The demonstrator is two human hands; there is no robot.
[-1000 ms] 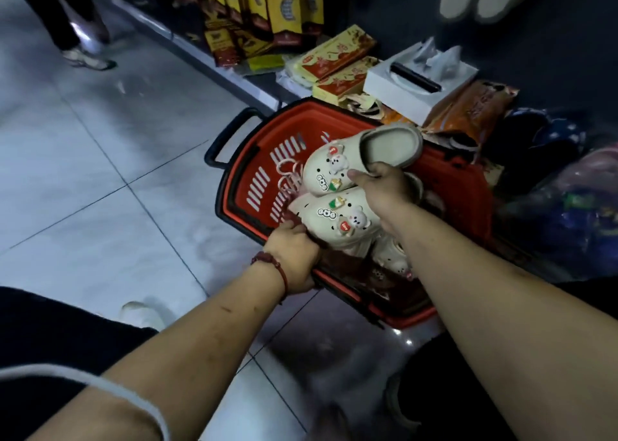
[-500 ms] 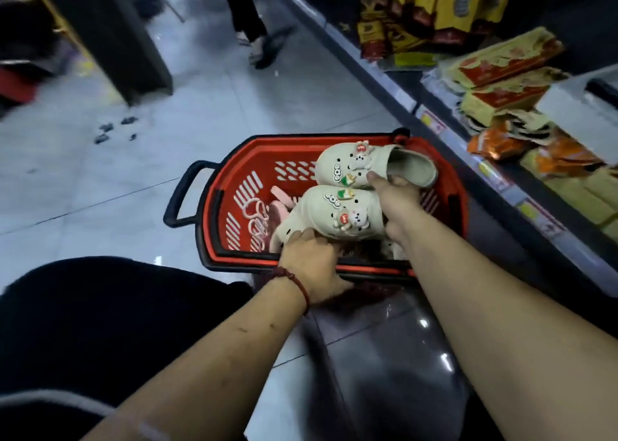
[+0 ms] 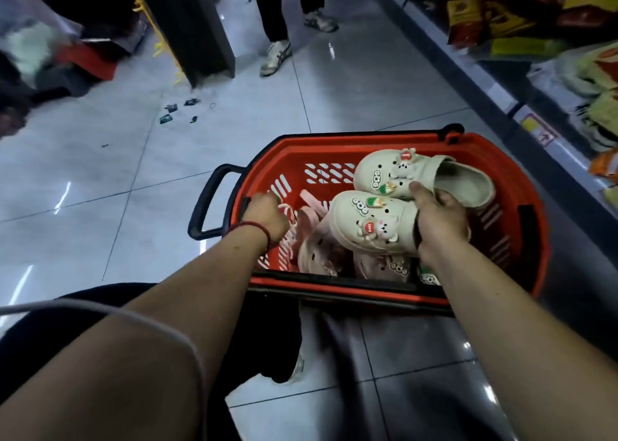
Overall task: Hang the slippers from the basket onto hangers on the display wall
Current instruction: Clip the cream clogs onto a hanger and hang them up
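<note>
Right hand has the pair of cream clogs pinched together at the heels, just above the red basket, I reckon so both come out in one go. Left hand dips in beside them, pink slippers right off its fingertips. Can't tell if it's grabbed anything.

Red basket: hard moulded plastic with a slight sheen, and its handle is a duller black plastic. The cream slippers look like smooth, matt foam, studded with glossy little charms. Pink slippers underneath have the same matt finish. The floor is polished tile, throwing back streaks of light. There's a red woven cord bracelet, and shiny, crinkled packets top right.
</note>
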